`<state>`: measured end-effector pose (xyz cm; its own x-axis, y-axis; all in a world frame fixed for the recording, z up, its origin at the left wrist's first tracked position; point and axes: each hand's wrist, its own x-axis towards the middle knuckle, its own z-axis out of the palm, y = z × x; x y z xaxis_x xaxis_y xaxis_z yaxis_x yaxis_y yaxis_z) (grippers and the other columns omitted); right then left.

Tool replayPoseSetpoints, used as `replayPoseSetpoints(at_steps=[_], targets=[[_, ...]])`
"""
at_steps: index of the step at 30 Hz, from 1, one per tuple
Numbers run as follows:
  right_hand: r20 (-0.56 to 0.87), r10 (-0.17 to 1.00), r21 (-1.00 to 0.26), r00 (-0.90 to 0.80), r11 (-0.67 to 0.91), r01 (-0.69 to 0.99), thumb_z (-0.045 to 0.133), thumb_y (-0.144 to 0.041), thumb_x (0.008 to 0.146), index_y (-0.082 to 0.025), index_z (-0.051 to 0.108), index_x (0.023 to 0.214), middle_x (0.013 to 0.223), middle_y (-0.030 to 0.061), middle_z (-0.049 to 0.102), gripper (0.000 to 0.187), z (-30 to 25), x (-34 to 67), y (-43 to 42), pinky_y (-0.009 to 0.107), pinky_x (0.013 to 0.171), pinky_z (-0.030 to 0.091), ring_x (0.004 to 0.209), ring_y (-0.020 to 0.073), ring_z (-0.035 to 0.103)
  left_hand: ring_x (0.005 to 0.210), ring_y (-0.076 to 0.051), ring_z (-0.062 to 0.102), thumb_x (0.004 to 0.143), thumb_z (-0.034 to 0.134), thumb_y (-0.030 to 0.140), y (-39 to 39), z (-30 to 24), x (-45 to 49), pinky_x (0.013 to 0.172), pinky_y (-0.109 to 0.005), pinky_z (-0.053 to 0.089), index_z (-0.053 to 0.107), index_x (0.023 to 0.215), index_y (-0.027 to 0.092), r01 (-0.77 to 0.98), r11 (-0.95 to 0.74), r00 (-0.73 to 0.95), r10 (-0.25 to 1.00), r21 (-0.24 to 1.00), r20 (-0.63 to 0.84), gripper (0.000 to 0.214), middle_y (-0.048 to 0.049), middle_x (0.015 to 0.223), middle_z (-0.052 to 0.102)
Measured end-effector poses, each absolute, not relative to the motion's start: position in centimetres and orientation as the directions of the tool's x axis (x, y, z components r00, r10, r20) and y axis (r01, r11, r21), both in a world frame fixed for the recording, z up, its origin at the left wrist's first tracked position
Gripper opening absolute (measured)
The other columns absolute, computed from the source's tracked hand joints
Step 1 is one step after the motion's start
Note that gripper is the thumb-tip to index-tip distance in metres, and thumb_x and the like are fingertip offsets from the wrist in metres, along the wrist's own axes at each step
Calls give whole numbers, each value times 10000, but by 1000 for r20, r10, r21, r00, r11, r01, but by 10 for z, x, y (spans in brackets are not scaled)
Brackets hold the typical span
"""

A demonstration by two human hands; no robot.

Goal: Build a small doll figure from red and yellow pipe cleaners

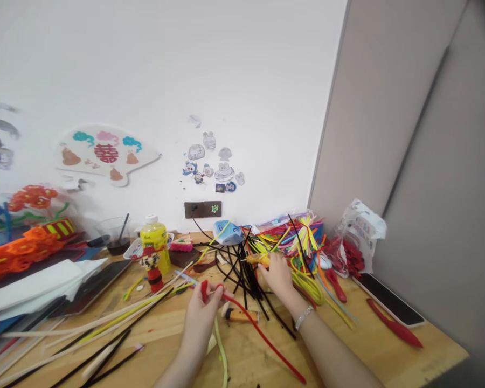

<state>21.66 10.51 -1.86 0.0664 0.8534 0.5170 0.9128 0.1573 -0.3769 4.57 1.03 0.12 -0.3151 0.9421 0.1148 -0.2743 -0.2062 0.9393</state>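
Left hand [202, 306] grasps a red strip [246, 311], its length trailing rightward over the surface [388, 355]. Right hand [278, 276] contacts an orange-yellow object [257, 260] beside black strips [248, 281]; grip cannot be confirmed.

One sign reads clearly: the red double-happiness character 囍 [106, 153] on the white fan [123, 155] against the wall [258, 64] (bold, squarish strokes, just below a pink cloud [107, 138]). The yellow bottle [155, 236] bears print too small to make out. Lettering on the white bag [367, 229] at the right blurs past reading, as does the darker mark on the blue packet [228, 233] near the socket [202, 209]
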Motion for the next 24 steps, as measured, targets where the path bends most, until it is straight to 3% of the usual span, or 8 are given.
replayPoseSetpoints(at_steps=[5, 10, 16, 20, 24], targets=[[496, 859, -334, 129, 51, 941, 596, -353, 713, -90, 595, 905, 968, 200, 572, 325, -32, 221, 118, 412, 765, 384, 967, 321, 483, 535, -139, 626, 539, 729, 382, 12, -1, 47, 579, -298, 536, 430, 648, 190, -305, -184, -251, 962, 934, 108, 371, 88, 580, 533], [467, 869, -372, 166, 22, 928, 593, -305, 688, -69, 623, 849, 963, 216, 587, 287, -39, 223, 125, 398, 755, 372, 961, 332, 493, 537, -138, 621, 553, 717, 437, 11, -3, 46, 614, -317, 529, 444, 646, 191, -258, -196, -158, 974, 946, 159, 379, 76, 599, 553], [424, 890, -535, 169, 96, 839, 511, -348, 742, -124, 618, 798, 775, 121, 656, 254, -40, 238, 136, 300, 652, 398, 770, 241, 598, 493, -117, 533, 587, 673, 486, 13, -7, 44, 541, -274, 503, 510, 587, 176, -89, -250, -184, 956, 964, 231, 350, 80, 498, 456], [456, 883, -630, 109, 234, 740, 529, -396, 721, -149, 585, 847, 809, 63, 658, 284, -39, 242, 135, 271, 653, 431, 745, 196, 608, 482, -112, 542, 504, 743, 433, 16, -8, 43, 528, -265, 518, 432, 528, 184, -214, -172, -215, 968, 962, 126, 399, 91, 485, 453], [527, 843, -675, 108, 338, 656, 571, -383, 680, -147, 558, 916, 882, 71, 637, 334, -39, 235, 132, 305, 730, 447, 829, 208, 593, 575, -149, 633, 473, 784, 341, 20, -12, 40, 574, -268, 540, 386, 557, 195, -371, -87, -221, 975, 925, 3, 432, 88, 508, 509]])
